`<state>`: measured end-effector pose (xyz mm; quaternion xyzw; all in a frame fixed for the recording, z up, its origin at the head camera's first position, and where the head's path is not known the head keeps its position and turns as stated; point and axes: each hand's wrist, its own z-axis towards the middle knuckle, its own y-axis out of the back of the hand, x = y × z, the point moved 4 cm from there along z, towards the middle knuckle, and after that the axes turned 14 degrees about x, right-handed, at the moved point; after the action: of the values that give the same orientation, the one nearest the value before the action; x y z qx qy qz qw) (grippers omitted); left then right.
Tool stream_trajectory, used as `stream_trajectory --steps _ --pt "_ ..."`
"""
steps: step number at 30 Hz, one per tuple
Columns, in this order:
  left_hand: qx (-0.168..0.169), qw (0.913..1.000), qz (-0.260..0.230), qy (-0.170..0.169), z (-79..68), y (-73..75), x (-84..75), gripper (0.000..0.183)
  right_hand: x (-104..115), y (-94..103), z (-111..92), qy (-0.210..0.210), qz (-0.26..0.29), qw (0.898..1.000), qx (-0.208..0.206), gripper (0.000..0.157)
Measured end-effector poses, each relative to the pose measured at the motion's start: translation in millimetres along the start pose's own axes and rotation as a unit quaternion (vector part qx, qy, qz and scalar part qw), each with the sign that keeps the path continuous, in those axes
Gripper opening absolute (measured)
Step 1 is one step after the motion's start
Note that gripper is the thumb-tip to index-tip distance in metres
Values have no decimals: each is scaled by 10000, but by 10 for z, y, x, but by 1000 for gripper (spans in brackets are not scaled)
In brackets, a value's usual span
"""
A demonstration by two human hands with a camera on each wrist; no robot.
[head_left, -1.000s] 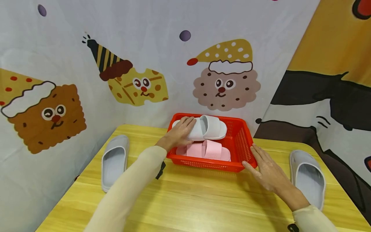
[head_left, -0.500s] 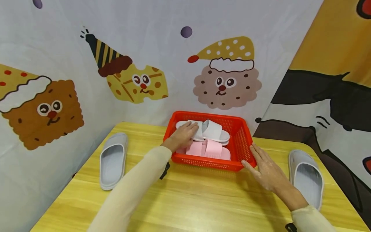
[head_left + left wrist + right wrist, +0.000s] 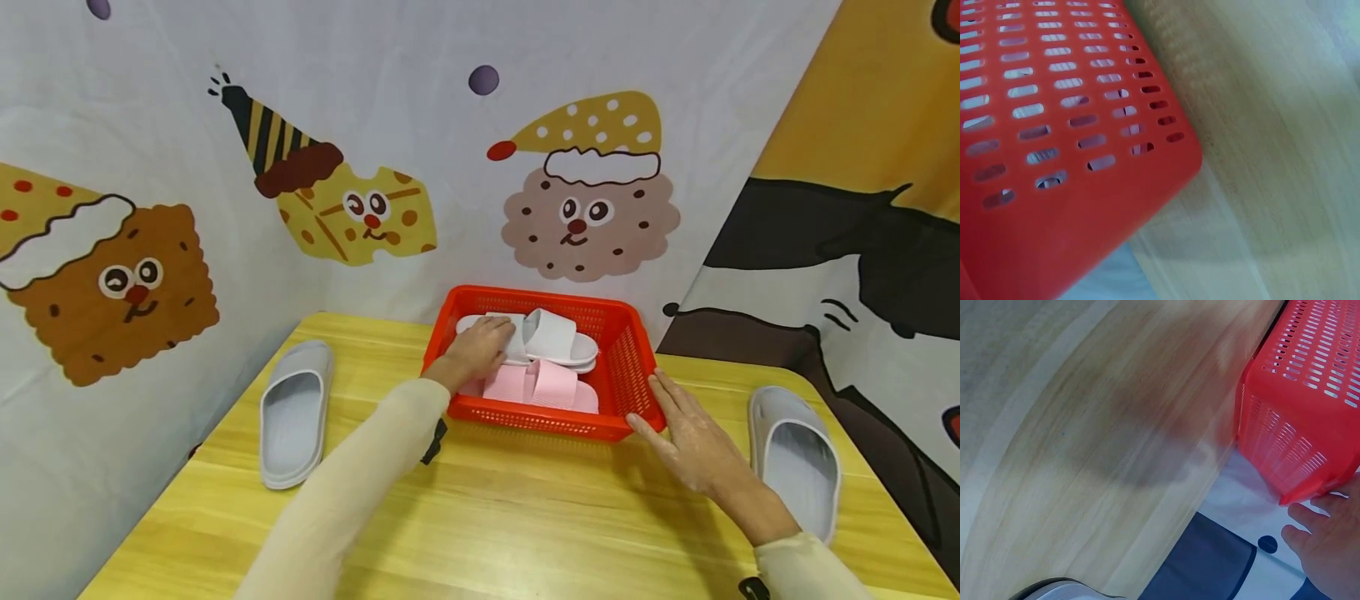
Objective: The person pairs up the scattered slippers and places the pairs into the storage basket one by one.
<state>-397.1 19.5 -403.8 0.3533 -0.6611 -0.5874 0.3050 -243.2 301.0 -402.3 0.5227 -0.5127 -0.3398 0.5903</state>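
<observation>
My left hand (image 3: 477, 350) reaches into a red plastic basket (image 3: 555, 423) and grips a white slide slipper (image 3: 551, 335) near its left end, fingers over the top and thumb on the near side. A second white sole edge shows beneath that slipper. In front of it, inside the basket, lie pink slippers (image 3: 553, 385), partly covered by the left hand and wrist. My right hand (image 3: 690, 433) has its fingers spread and touches the basket's right front corner. The left wrist view shows only the perforated basket wall (image 3: 1104, 206), no fingers.
A grey closed-toe slipper (image 3: 296, 417) lies at the table's left, another grey slipper (image 3: 798, 467) at its right beside the right forearm. The basket stands at the back of the wooden table (image 3: 525, 517), near a cartoon-printed cloth (image 3: 450, 167).
The left hand has lowered the white slipper into the basket, slightly rightward and toward me. It lies flatter now, over the other white one. The right hand stays at the basket's corner.
</observation>
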Motion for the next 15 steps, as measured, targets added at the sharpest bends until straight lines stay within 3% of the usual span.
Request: stream_trajectory --steps 8,15 --pt "117 9991 114 400 36 22 -73 49 -5 -18 15 -90 2 9999 109 79" --pt "72 9982 262 536 45 11 -129 39 7 -3 14 128 -206 9995 -184 77"
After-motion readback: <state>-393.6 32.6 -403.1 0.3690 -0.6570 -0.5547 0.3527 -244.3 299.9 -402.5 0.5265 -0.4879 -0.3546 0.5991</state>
